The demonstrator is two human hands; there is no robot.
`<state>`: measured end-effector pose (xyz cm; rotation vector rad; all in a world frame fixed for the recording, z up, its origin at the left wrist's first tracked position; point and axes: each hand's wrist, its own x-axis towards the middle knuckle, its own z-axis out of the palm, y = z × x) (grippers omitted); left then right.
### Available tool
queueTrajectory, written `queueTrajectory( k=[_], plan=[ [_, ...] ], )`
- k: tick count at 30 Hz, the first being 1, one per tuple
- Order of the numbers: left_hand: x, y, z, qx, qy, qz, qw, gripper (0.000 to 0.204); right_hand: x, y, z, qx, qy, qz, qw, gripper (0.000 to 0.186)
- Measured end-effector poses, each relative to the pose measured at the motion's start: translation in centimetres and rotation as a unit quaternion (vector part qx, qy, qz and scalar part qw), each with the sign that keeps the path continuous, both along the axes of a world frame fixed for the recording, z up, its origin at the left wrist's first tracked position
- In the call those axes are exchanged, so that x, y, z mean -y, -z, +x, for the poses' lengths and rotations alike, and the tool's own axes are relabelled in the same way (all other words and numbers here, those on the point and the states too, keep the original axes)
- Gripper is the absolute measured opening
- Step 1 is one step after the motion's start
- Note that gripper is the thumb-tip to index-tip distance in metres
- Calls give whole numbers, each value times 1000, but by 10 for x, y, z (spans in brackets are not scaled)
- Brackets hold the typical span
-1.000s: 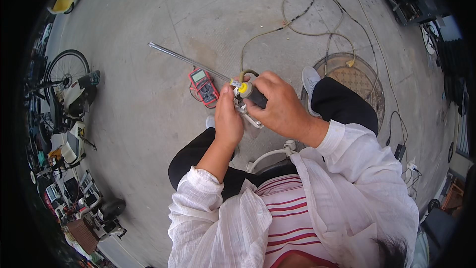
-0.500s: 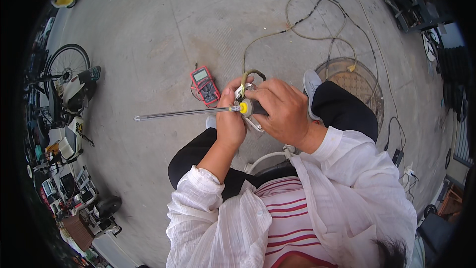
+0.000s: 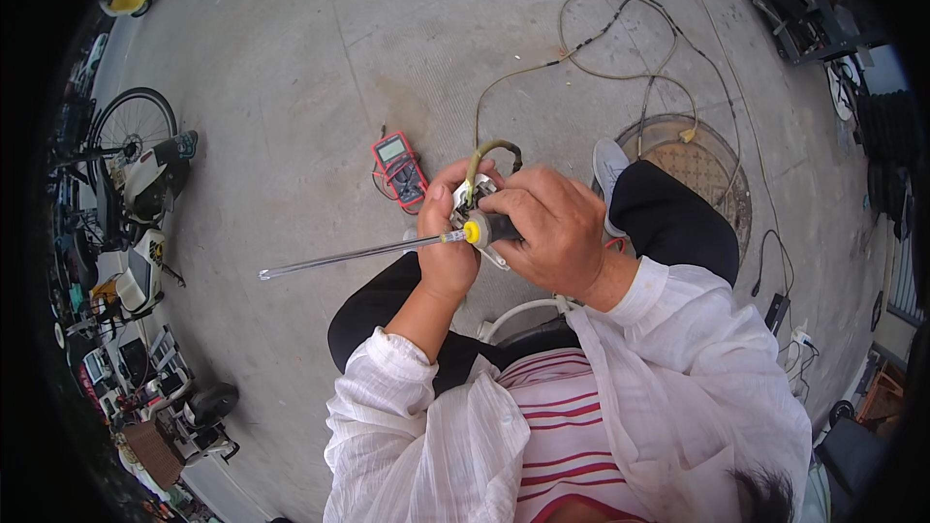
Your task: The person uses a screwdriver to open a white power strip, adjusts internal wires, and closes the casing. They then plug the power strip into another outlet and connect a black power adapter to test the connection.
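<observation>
My left hand (image 3: pixel 447 257) is closed around a small white housing (image 3: pixel 464 212) with dark and metal parts inside, perhaps an opened socket; my fingers cover much of it. A worn yellowish cable (image 3: pixel 477 161) arches into its top, its bend dark as if taped. In my right hand (image 3: pixel 560 232) is a long screwdriver (image 3: pixel 354 256) with a black and yellow handle. Its shaft points left across my left hand, tip in the air. My right fingertips reach toward the housing's inside; whether they pinch a wire there is hidden. A red multimeter (image 3: pixel 399 170) lies beyond my left hand.
The cable runs in loops (image 3: pixel 620 73) over the concrete floor, passing a round manhole cover (image 3: pixel 702 150). Parked scooters and a bicycle (image 3: pixel 134 131) line the left. Dark shelving (image 3: pixel 794 10) stands far right, and a power strip (image 3: pixel 776 310) lies at the right.
Both hands have shifted slightly, showing more of the housing's inside. The screwdriver's handle end has dropped toward me and its tip now sits a little lower. The cable's arch has tilted.
</observation>
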<state>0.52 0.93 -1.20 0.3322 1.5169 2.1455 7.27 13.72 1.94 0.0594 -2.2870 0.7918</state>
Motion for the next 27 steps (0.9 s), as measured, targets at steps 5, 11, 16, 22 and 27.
queueTrajectory(
  k=[5,11,16,22,27],
  plan=[
    [1,-1,1,-20,-4,-2,1000,53,1,3,-2,-3,3,-10,1000,29],
    [3,1,-1,11,16,15,1000,50,2,-2,-4,8,20,-26,999,28],
    [5,2,-1,-1,22,16,1000,50,2,-2,-2,27,1,-23,999,33],
    [4,3,-5,57,41,15,997,49,3,0,0,29,-11,-21,999,34],
    [3,-5,-6,55,72,-6,996,51,3,0,-2,22,-2,-37,999,34]
  ],
)
